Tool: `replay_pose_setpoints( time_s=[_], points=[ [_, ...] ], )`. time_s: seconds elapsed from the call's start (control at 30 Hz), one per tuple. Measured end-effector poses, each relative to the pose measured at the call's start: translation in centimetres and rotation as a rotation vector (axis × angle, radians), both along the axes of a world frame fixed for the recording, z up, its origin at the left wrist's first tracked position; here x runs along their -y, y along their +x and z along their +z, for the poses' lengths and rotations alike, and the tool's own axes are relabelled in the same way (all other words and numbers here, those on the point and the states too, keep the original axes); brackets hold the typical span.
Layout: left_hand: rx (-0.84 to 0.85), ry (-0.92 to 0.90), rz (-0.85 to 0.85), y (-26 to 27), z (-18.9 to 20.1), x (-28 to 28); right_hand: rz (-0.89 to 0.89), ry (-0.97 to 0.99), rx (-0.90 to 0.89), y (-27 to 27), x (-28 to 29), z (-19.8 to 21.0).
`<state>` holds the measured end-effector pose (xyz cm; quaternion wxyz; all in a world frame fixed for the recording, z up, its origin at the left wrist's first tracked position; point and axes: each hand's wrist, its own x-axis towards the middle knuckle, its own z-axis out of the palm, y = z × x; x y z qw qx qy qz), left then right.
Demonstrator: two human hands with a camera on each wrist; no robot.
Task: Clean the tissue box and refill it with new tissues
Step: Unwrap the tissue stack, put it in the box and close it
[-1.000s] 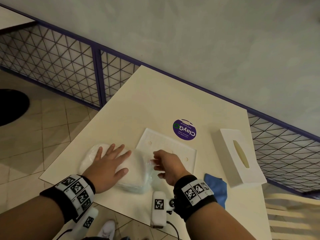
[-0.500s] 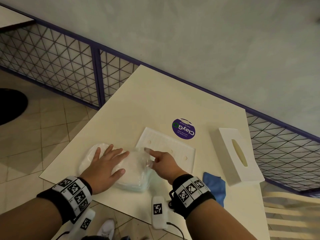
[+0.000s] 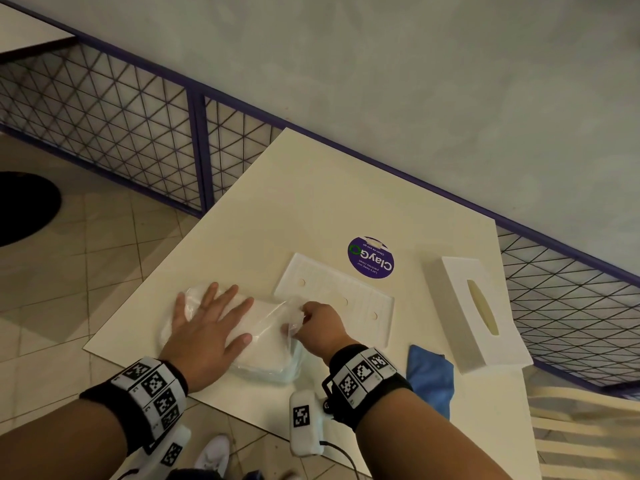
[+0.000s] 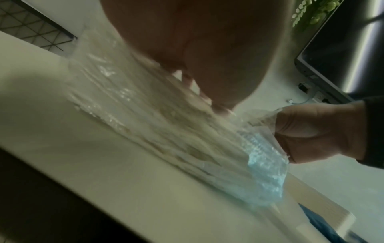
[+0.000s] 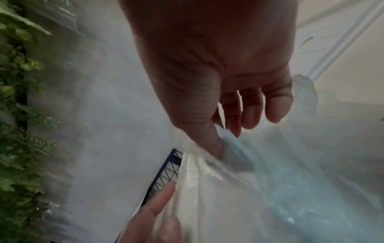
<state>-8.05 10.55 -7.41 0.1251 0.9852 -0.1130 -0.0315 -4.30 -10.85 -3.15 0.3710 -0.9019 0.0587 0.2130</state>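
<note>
A pack of white tissues in clear plastic wrap lies near the table's front left edge. My left hand lies flat on top of it with straight, spread fingers. My right hand pinches the loose end of the wrap at the pack's right side, fingers curled. The white tissue box cover with its oval slot stands at the right. Its flat white base plate lies just beyond my right hand.
A blue cloth lies at the table's front edge, right of my right wrist. A round purple sticker sits on the cream table. A purple mesh fence runs behind. A pale chair stands at the lower right.
My right hand went from pointing a finger at the pack's end to curling its fingers on the plastic wrap. The left hand stayed flat on the pack.
</note>
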Motion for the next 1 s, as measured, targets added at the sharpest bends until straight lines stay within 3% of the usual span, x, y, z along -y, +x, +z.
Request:
replay_pose_setpoints(
  time_s=[0.07, 0.2, 0.4, 0.53, 0.73, 0.87, 1.0],
  points=[
    [0.043, -0.003, 0.201, 0.5, 0.9, -0.3, -0.060, 0.052, 0.026, 0.1, 0.2, 0.2],
    [-0.097, -0.118, 0.512, 1.8, 2.3, -2.1, -0.188, 0.152, 0.070, -0.2, 1.0, 0.5],
    [-0.055, -0.303, 0.532, 2.2, 2.0, -3.9, -0.309, 0.218, 0.035, -1.1, 2.3, 0.1],
    [-0.030, -0.388, 0.554, 1.9, 1.8, -4.0, -0.497, 0.243, 0.057, -1.0, 3.3, -0.2],
    [-0.256, -0.240, 0.644, 1.7, 2.2, -2.9, -0.560, 0.367, -0.285, -1.6, 3.4, -1.4],
    [-0.235, -0.260, 0.591, 1.7, 1.9, -3.3, -0.518, 0.393, -0.140, -1.8, 4.3, -1.0],
    [-0.201, -0.288, 0.591, 2.4, 2.0, -4.5, -0.529, 0.265, 0.032, -1.3, 6.0, -0.2]
  ],
)
